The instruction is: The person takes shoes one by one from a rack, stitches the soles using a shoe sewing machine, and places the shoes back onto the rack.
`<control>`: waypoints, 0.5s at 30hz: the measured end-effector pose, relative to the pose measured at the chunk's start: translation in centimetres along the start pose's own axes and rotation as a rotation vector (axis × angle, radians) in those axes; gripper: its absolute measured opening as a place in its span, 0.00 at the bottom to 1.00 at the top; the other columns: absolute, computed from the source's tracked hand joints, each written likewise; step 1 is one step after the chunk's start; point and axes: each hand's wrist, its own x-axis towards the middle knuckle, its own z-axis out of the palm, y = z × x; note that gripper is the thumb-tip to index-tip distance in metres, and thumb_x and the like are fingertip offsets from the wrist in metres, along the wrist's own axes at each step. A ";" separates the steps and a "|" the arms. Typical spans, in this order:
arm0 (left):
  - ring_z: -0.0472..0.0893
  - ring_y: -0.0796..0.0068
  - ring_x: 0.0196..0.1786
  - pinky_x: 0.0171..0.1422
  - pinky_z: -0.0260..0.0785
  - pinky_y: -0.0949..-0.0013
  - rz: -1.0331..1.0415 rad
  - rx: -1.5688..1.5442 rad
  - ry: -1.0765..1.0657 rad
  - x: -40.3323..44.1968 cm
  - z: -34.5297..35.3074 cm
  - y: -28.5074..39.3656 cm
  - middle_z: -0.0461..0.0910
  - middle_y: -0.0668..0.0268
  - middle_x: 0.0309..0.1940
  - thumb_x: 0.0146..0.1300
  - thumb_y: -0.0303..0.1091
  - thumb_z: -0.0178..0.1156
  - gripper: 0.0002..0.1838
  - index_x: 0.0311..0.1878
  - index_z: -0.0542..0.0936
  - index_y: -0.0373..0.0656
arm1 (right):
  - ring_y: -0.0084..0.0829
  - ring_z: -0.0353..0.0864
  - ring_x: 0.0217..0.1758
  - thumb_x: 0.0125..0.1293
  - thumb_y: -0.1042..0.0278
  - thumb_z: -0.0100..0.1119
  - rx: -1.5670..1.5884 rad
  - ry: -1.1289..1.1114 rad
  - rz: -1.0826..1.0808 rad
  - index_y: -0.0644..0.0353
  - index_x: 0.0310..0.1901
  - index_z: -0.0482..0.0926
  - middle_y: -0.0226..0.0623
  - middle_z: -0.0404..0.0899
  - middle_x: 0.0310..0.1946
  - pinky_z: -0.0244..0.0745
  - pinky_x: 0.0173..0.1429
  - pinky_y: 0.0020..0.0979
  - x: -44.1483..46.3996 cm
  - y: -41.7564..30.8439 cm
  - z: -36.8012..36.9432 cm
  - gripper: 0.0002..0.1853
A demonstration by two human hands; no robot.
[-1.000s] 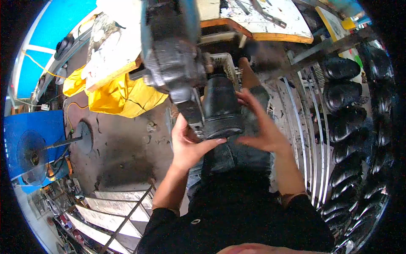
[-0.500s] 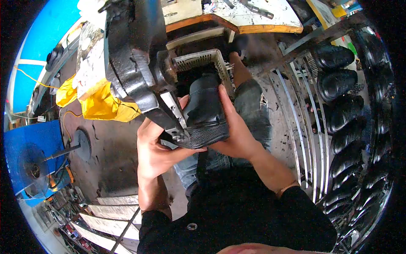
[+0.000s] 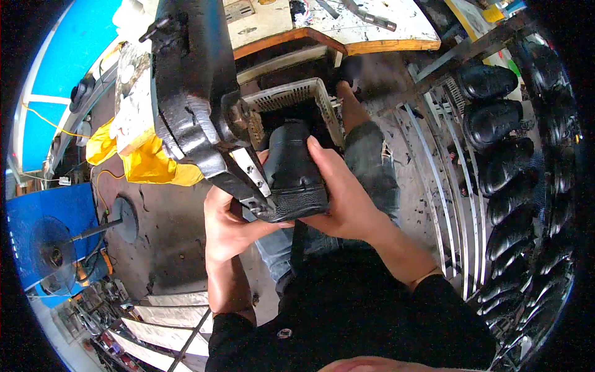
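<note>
A black leather shoe [image 3: 291, 158] with a pebbled band along its near lower edge is held between my two hands. My left hand [image 3: 230, 226] wraps the shoe from the left and below, its thumb under the near edge; some of its fingers are behind the machine. Along the shoe's right side, my right hand [image 3: 344, 195] is closed with fingers reaching up the leather. The black machine arm [image 3: 198, 118] comes down from above, and its narrow metal tip [image 3: 263, 201] meets or nearly meets the shoe's near left edge.
Behind the shoe stands a pale plastic crate [image 3: 325, 102] with dark contents. A wood-edged workbench [image 3: 390, 44] is at the top. Many black shoes [image 3: 502, 124] line a rack on the right, beside metal rails [image 3: 443, 180]. To the left are a yellow cloth [image 3: 155, 164] and a fan [image 3: 52, 254].
The shoe has turned a little and shifted slightly left against the machine tip. My right hand has moved with it, its fingers now further left. Both hands keep their hold.
</note>
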 end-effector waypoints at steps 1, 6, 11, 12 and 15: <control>0.77 0.63 0.64 0.71 0.67 0.58 -0.081 -0.133 0.036 -0.2 0.3 -0.1 0.77 0.54 0.62 0.31 0.22 0.83 0.53 0.68 0.69 0.29 | 0.55 0.67 0.65 0.47 0.69 0.76 -0.020 -0.015 -0.020 0.65 0.77 0.50 0.54 0.66 0.65 0.64 0.71 0.46 0.2 -0.1 -0.3 0.57; 0.80 0.65 0.59 0.63 0.74 0.62 -0.055 -0.188 0.089 -0.5 0.8 -0.7 0.78 0.57 0.59 0.34 0.19 0.82 0.48 0.65 0.70 0.31 | 0.52 0.70 0.59 0.48 0.70 0.75 -0.085 -0.115 0.011 0.58 0.78 0.54 0.50 0.71 0.58 0.67 0.67 0.45 1.3 -1.9 -2.1 0.55; 0.80 0.68 0.57 0.61 0.75 0.64 -0.086 -0.333 0.200 -1.7 0.9 -2.7 0.80 0.60 0.56 0.39 0.15 0.79 0.44 0.63 0.71 0.37 | 0.50 0.71 0.57 0.50 0.65 0.75 -0.300 -0.292 0.087 0.49 0.77 0.57 0.48 0.72 0.56 0.68 0.66 0.44 2.6 -3.9 -3.2 0.53; 0.80 0.68 0.57 0.61 0.75 0.64 -0.079 -0.335 0.198 -2.3 0.7 -3.5 0.80 0.60 0.56 0.39 0.15 0.79 0.44 0.63 0.71 0.37 | 0.50 0.71 0.57 0.50 0.65 0.75 -0.306 -0.289 0.083 0.49 0.77 0.57 0.48 0.72 0.56 0.68 0.66 0.44 2.6 -3.7 -2.8 0.53; 0.80 0.64 0.57 0.62 0.74 0.60 -0.164 -0.602 0.405 -4.1 0.4 -9.0 0.80 0.59 0.54 0.50 0.19 0.73 0.36 0.63 0.71 0.41 | 0.49 0.68 0.65 0.49 0.62 0.77 -0.247 -0.144 0.092 0.56 0.76 0.59 0.48 0.69 0.63 0.64 0.70 0.43 1.2 -1.6 -1.9 0.52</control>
